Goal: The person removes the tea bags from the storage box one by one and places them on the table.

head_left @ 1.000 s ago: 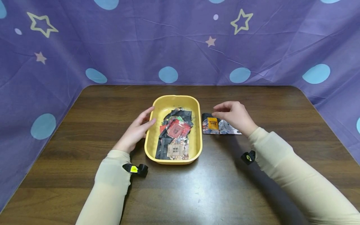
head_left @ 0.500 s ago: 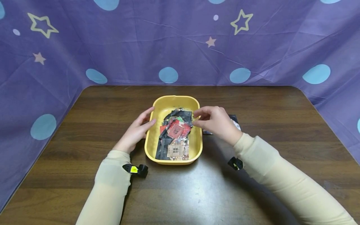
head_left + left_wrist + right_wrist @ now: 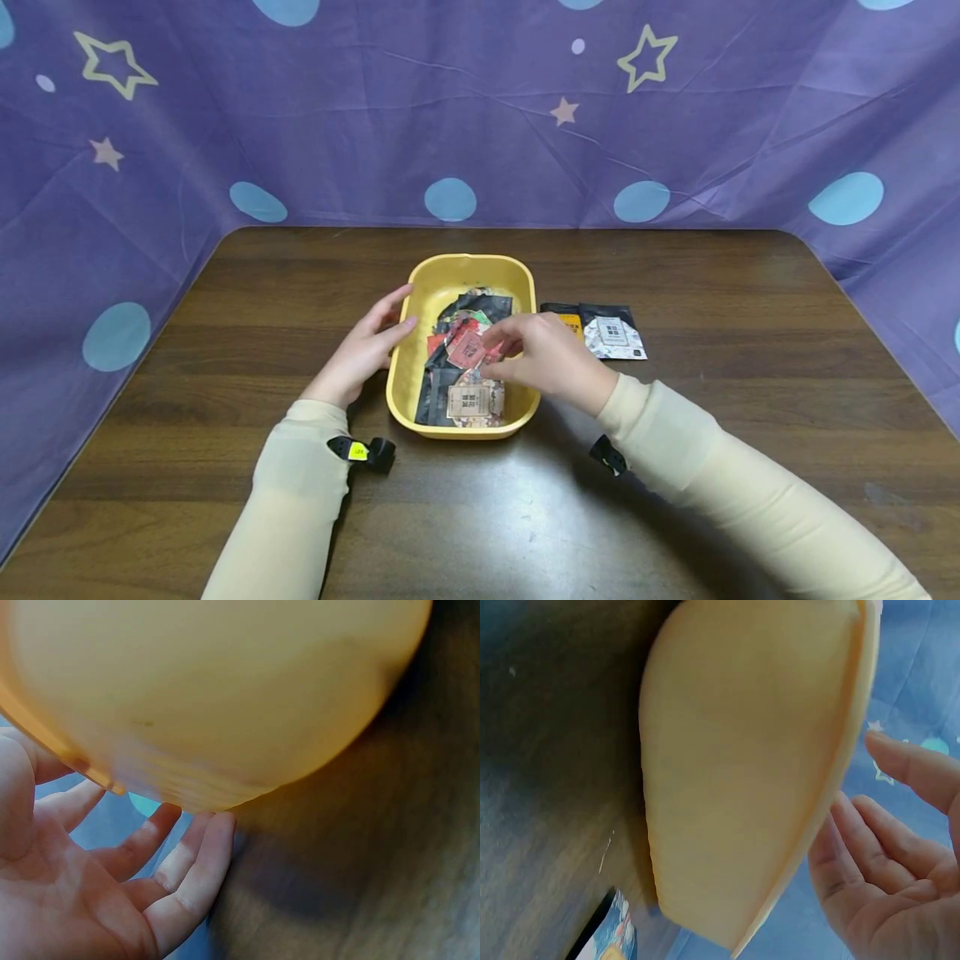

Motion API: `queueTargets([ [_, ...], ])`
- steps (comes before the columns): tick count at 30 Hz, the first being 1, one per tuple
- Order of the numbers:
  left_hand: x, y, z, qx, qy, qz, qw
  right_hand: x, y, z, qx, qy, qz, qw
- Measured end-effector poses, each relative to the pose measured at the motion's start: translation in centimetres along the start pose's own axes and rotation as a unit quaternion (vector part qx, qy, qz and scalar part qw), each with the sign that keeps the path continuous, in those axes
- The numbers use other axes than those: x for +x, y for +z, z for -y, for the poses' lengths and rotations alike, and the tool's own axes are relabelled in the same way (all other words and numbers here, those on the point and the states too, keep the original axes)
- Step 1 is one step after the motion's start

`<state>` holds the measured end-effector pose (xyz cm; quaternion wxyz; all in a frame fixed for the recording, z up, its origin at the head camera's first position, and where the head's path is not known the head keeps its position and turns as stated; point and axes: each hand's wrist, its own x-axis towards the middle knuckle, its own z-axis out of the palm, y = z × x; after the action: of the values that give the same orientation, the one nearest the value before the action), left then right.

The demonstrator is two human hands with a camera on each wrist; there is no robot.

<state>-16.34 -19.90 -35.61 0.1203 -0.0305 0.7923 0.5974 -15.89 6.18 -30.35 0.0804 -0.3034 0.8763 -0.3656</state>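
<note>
A yellow plastic tub point(image 3: 401, 392) stands in the middle of the table. My left hand point(image 3: 358, 346) holds its left side, the thumb over the rim and the fingers along the outer wall point(image 3: 225, 697). Inside lies a loose pile of small printed sachets, with a red sachet point(image 3: 467, 350) in the middle and a black one with a beige label point(image 3: 468, 402) at the near end. My right hand point(image 3: 551, 354) reaches over the right rim, fingertips close over the red sachet. In the right wrist view its thumb and fingers are apart; the tips are partly hidden behind the tub.
Two more sachets lie side by side just right of the tub: one with an orange label point(image 3: 572, 322), partly behind my right hand, and a black and white one point(image 3: 613, 332). A purple curtain point(image 3: 360, 108) with stars hangs behind the brown wooden table point(image 3: 712, 333).
My right hand has moved left and nearer, from above the two sachets on the table to over the pile in the tub. My left hand and the tub have stayed put.
</note>
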Motion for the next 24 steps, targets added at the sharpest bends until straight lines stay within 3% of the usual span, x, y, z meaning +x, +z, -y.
queueTargets([
  [7,0.0,0.0,0.0,-0.001,-0.001,0.0,1.0,-0.1,1.3,0.3,-0.077,-0.034,0.014,0.996],
  [15,0.1,0.0,0.0,0.005,-0.006,-0.003,1.0,0.0,2.7,0.3,-0.088,-0.033,0.045,0.995],
  [24,0.2,-0.1,-0.1,0.002,-0.009,-0.003,1.0,-0.1,3.8,0.0,-0.142,-0.068,0.035,0.987],
])
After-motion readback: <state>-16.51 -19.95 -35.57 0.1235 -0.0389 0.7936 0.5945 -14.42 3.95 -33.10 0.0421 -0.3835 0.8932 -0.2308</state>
